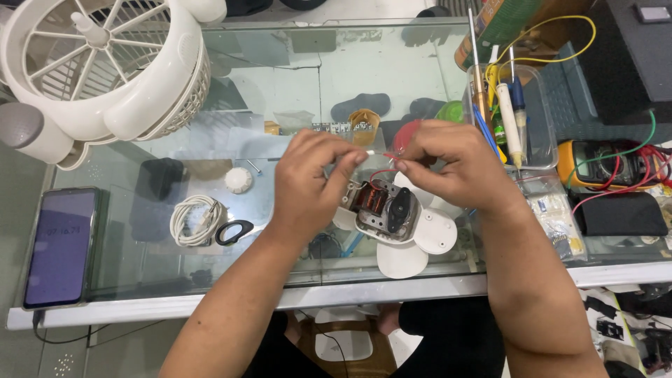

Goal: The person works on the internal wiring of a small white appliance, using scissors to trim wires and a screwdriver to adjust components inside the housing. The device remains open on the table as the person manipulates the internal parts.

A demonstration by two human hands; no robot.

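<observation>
Two hands work a thin red wire point(383, 155) above the fan motor point(381, 206) at surface centre. Left hand point(308, 178) and right hand point(455, 164) both pinch it; next, steady fine fingertip control seems required.

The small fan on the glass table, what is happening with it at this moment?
A person sits at a glass table with a small white fan motor unit opened up, its copper coil and blades showing. The left hand and the right hand meet just above it, pinching thin red wires between the fingertips. The fan's white cage stands apart at the far left. A phone, a coiled white cable and scissors lie nearby.
</observation>
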